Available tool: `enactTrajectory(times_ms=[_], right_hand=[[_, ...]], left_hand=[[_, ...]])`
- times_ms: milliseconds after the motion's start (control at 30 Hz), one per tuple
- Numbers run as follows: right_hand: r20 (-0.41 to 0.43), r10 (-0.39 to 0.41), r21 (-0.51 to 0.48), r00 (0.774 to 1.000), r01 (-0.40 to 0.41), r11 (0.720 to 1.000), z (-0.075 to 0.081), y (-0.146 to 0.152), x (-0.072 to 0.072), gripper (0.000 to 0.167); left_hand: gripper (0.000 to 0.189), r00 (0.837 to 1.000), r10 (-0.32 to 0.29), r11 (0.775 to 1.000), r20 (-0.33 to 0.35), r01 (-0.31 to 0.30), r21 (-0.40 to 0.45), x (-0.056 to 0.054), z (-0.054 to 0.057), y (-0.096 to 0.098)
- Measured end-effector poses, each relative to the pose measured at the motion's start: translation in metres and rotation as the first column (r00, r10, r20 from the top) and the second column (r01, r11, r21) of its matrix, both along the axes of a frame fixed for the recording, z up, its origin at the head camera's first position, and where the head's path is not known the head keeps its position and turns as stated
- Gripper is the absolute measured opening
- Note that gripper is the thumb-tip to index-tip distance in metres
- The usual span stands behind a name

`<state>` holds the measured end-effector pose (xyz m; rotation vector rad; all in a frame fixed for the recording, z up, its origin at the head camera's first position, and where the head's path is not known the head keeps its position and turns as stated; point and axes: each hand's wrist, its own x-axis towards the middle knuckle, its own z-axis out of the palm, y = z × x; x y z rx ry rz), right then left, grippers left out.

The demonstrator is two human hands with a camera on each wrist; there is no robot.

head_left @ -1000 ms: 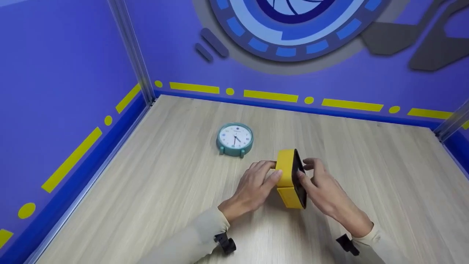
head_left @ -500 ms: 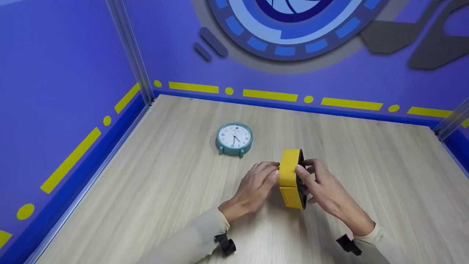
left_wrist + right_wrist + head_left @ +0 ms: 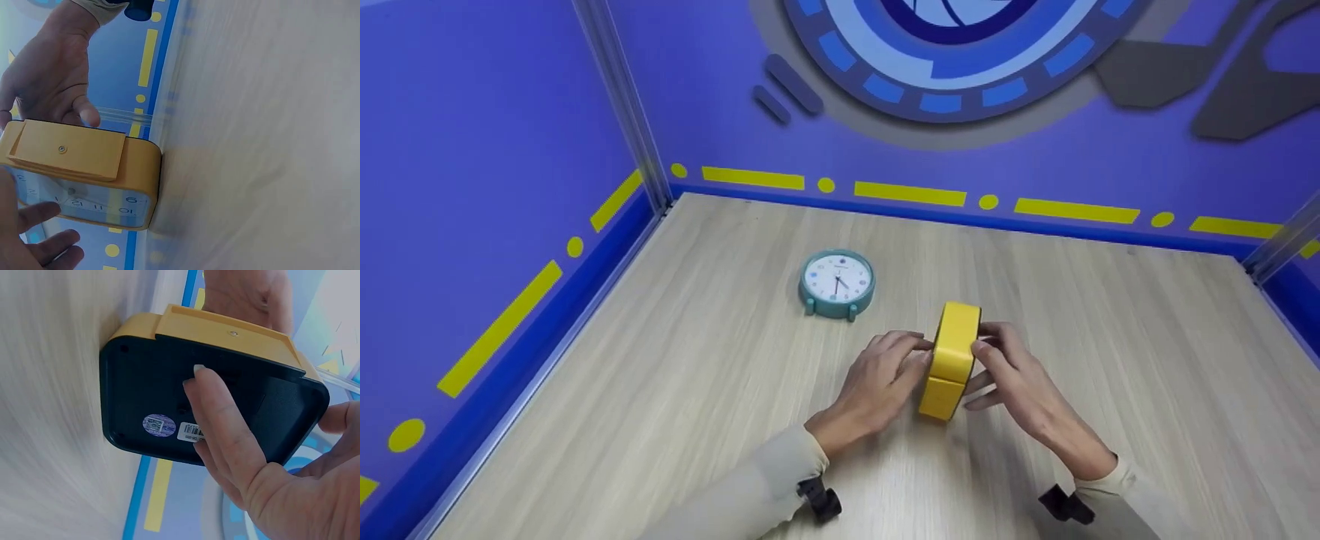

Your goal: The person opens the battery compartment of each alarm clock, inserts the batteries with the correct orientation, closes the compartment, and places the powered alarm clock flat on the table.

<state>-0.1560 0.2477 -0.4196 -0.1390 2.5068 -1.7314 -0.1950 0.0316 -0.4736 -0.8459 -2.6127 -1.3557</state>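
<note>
A yellow desk clock (image 3: 956, 345) stands on one end on the wooden tabletop. Its numbered face (image 3: 95, 205) is turned to my left hand (image 3: 881, 386), whose slightly bent fingers reach close in front of it. In the left wrist view, that hand's fingers lie apart over the dial. On the other side, my right hand (image 3: 1027, 386) has its fingertips against the black back (image 3: 132, 382), with the thumb at the clock's upper end. A screw (image 3: 233, 333) shows on the yellow underside, which faces me. Behind the hands lies a round teal clock (image 3: 838, 281), dial up.
Blue printed wall panels (image 3: 885, 150) border the pale wooden table (image 3: 720, 300) at the back and left, joined by a metal corner post (image 3: 622, 97). A black strap device (image 3: 819, 499) sits on the left sleeve, another (image 3: 1065, 504) on the right.
The yellow clock has turned, so its black back has swung out of sight in the head view. My left thumb has left its side, while my right thumb has shifted from the back to the edge.
</note>
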Motion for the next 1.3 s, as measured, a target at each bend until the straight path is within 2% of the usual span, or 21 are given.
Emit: enactTrajectory(times_ms=[233, 333, 467, 600, 767, 1000, 1200, 1233, 1300], right_hand=[[0.014, 0.019, -0.079, 1.0, -0.018, 0.997, 0.001, -0.001, -0.001, 0.049], [0.001, 0.007, -0.076, 1.0, -0.007, 0.997, 0.004, 0.0, -0.001, 0.048], [-0.066, -0.039, 0.052, 0.997, 0.042, 0.998, 0.009, 0.003, 0.002, 0.051], [-0.171, -0.076, 0.245, 0.982, 0.117, 0.962, 0.015, 0.004, 0.005, 0.058], [-0.334, -0.06, 0.391, 0.941, 0.196, 0.899, 0.021, 0.004, 0.009, 0.052], [-0.475, -0.026, 0.423, 0.88, 0.255, 0.869, 0.023, 0.002, 0.013, 0.032], [-0.626, 0.03, 0.482, 0.78, 0.356, 0.801, 0.022, 0.001, 0.017, 0.016], [-0.633, 0.033, 0.489, 0.773, 0.367, 0.792, 0.022, 0.001, 0.017, 0.014], [-0.622, 0.028, 0.506, 0.783, 0.374, 0.778, 0.023, 0.0, 0.019, 0.011]], left_hand=[[0.051, 1.0, 0.026, 0.999, 0.002, -0.026, -0.042, -0.002, -0.004, 0.002], [0.056, 0.998, 0.039, 0.997, 0.053, -0.035, -0.065, 0.0, -0.005, 0.003], [0.063, 0.992, 0.046, 0.994, 0.113, -0.034, -0.101, 0.002, -0.006, 0.004], [0.063, 0.992, 0.051, 0.991, 0.115, -0.037, -0.125, 0.002, -0.008, 0.004], [0.05, 0.995, 0.065, 0.981, 0.077, -0.049, -0.187, 0.003, -0.01, 0.005], [0.043, 0.994, 0.093, 0.968, 0.059, -0.077, -0.239, 0.004, -0.01, 0.006], [0.043, 0.994, 0.104, 0.956, 0.046, -0.087, -0.279, 0.005, -0.012, 0.004], [0.042, 0.994, 0.103, 0.955, 0.044, -0.086, -0.284, 0.005, -0.012, 0.004], [0.043, 0.994, 0.099, 0.952, 0.04, -0.083, -0.293, 0.005, -0.012, 0.004]])
